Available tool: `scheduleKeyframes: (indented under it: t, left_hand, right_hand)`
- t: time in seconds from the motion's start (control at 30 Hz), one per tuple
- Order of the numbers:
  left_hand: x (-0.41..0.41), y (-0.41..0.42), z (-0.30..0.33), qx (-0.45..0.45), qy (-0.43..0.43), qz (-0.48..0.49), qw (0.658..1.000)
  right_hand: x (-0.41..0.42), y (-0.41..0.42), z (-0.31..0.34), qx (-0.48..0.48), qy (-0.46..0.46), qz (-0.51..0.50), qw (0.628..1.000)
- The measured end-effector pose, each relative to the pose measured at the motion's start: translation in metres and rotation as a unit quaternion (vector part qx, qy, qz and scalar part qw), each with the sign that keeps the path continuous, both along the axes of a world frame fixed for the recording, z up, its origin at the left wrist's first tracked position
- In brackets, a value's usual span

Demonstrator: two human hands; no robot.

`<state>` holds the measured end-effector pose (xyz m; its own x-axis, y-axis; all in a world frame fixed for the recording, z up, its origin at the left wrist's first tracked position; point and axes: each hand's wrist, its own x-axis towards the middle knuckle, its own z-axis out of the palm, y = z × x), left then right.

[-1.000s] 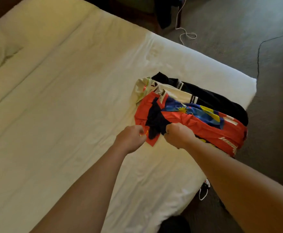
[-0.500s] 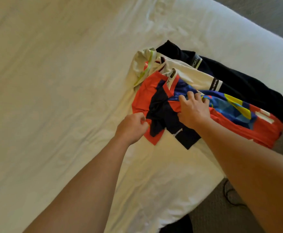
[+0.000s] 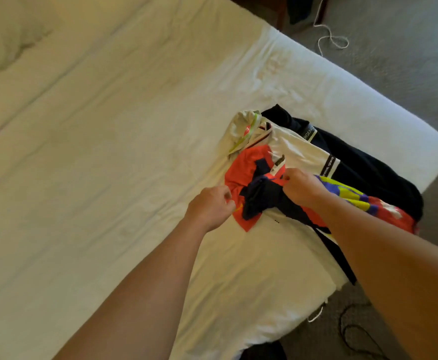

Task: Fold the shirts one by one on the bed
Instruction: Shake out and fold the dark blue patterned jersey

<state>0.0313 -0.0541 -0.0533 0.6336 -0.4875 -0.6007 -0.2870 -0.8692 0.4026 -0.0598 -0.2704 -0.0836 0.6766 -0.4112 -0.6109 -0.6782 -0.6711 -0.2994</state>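
The right hand (image 3: 301, 190), flat on the red shirt (image 3: 241, 167) a moment ago, now pinches its collar while the left hand (image 3: 210, 206) holds its edge, so this top shirt on the bed (image 3: 108, 152) pile looks ready to lift.

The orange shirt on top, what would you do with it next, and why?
Probably lift it onto the bare sheet to the left: both hands, left hand and right hand, already pinch the orange shirt, which lies crumpled on the pile.
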Motion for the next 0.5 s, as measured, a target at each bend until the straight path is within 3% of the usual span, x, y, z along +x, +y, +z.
scheduleKeyframes:
  t: [0.3, 0.5]
  left_hand:
    - [-0.026, 0.094, 0.106, 0.020, -0.020, 0.026, 0.999]
    - [-0.072, 0.217, 0.165, 0.011, -0.058, 0.082, 0.995]
  right_hand:
    - [0.022, 0.109, 0.136, 0.065, 0.004, 0.112, 0.992]
    - [0.004, 0.223, 0.233, 0.087, -0.031, 0.259, 0.961]
